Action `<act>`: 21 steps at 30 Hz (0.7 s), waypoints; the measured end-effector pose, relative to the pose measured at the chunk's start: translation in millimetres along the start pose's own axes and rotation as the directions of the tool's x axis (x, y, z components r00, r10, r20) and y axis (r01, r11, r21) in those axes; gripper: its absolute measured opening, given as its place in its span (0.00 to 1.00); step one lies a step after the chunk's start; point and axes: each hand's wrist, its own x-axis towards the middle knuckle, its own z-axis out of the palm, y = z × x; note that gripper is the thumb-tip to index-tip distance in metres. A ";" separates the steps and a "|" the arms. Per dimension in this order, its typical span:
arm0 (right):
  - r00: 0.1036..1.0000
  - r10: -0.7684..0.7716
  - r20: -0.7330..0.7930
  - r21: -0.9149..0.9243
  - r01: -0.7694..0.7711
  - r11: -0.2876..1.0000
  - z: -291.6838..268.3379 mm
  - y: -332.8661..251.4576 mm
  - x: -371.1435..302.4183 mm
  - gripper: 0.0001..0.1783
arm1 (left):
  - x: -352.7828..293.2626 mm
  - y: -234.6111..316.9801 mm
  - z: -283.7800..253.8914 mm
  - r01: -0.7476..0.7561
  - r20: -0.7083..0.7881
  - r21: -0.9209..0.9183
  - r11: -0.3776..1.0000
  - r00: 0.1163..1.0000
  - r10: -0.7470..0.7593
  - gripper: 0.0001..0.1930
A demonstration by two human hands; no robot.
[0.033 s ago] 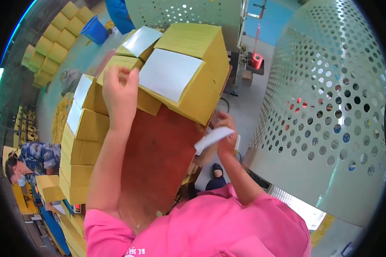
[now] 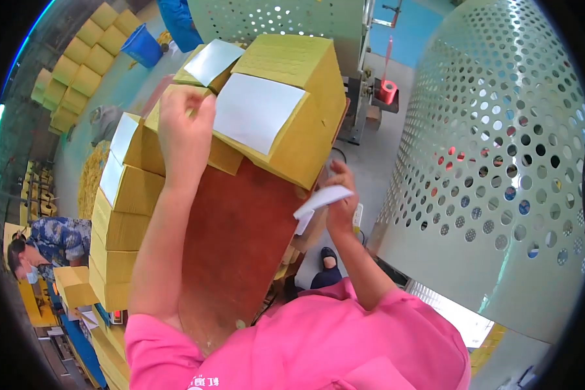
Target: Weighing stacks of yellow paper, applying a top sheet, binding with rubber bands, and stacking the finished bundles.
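My left hand (image 2: 185,123) is above the yellow blocks, its fingers curled in toward the thumb. Whether anything thin is between those fingertips I cannot make out. Right beside it, a white sheet (image 2: 257,110) lies on the side of a large yellow block (image 2: 309,140), which looks like stacked paper. A second white sheet (image 2: 211,62) covers part of the block behind. Past the right edge of the reddish-brown tabletop (image 2: 237,234), my right hand (image 2: 338,198) grips a small sheaf of white paper (image 2: 322,198), slightly bent.
More yellow blocks (image 2: 120,227) line the table's left side, some with white sheets. A perforated metal guard (image 2: 494,162) curves along the right. A red string spool (image 2: 387,92) sits beyond the table. At far left a masked co-worker (image 2: 55,244) bends near a yellow block.
My left hand has shifted slightly, its fingers curling nearer the thumb. The paper in my right hand has tilted and moved up a little, with a lower sheet edge now showing.
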 end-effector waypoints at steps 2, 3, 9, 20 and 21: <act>1.000 0.013 -0.027 0.027 -0.012 1.000 12.5 9.4 18.0 0.07 | 17.1 -6.0 16.5 -0.258 0.078 0.046 0.965 0.964 0.254 0.16; 0.996 -0.059 -0.064 0.022 0.061 0.998 17.2 17.7 29.5 0.06 | 18.7 -5.3 26.1 -0.262 0.082 0.041 0.964 0.963 0.258 0.16; 0.994 -0.067 -0.084 0.033 0.070 0.997 19.6 35.6 40.0 0.03 | 0.2 -0.5 65.9 -0.184 0.342 0.244 0.952 0.935 0.093 0.24; 0.710 0.638 0.298 0.502 -0.685 0.528 -27.4 -24.3 -112.3 0.05 | -95.2 1.4 -55.8 -0.262 0.525 -0.375 0.889 0.730 0.437 0.14; 0.615 0.698 0.368 0.569 -0.742 0.354 -23.9 -20.9 -113.5 0.05 | -104.8 2.2 -64.6 -0.256 0.526 -0.367 0.894 0.736 0.426 0.14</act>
